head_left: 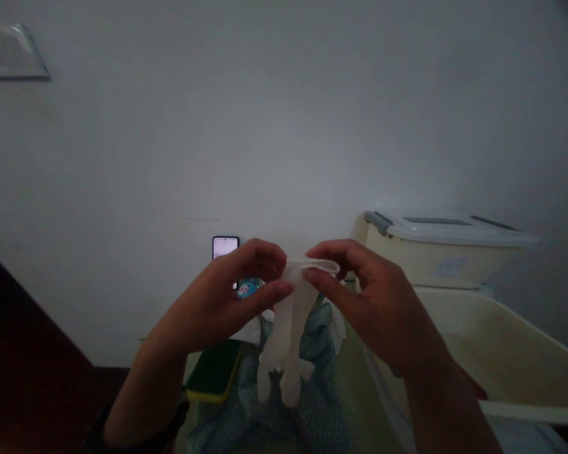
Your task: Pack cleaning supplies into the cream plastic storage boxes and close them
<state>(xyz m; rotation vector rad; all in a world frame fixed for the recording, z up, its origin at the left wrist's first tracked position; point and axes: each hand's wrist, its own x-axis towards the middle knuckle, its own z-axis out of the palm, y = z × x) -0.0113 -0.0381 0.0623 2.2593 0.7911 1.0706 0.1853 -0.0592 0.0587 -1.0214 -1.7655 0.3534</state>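
A thin white disposable glove (pixel 288 321) hangs fingers-down in the middle of the head view, its cuff at the top. My left hand (pixel 239 293) pinches the left side of the cuff between thumb and fingers. On the right side, my right hand (pixel 366 293) grips the cuff edge the same way, and the cuff looks slightly parted there. Behind and below the glove lies a crumpled blue-green cloth (pixel 322 391). A green and yellow sponge (pixel 215 372) is at the cloth's left, under my left wrist.
A phone (pixel 225 246) with a lit screen leans upright against the wall, partly behind my left hand. At the right stand a lidded cream storage box (pixel 426 258) and a large cream basin (pixel 511 347). A blue-labelled item (pixel 248 288) shows beneath my left fingers.
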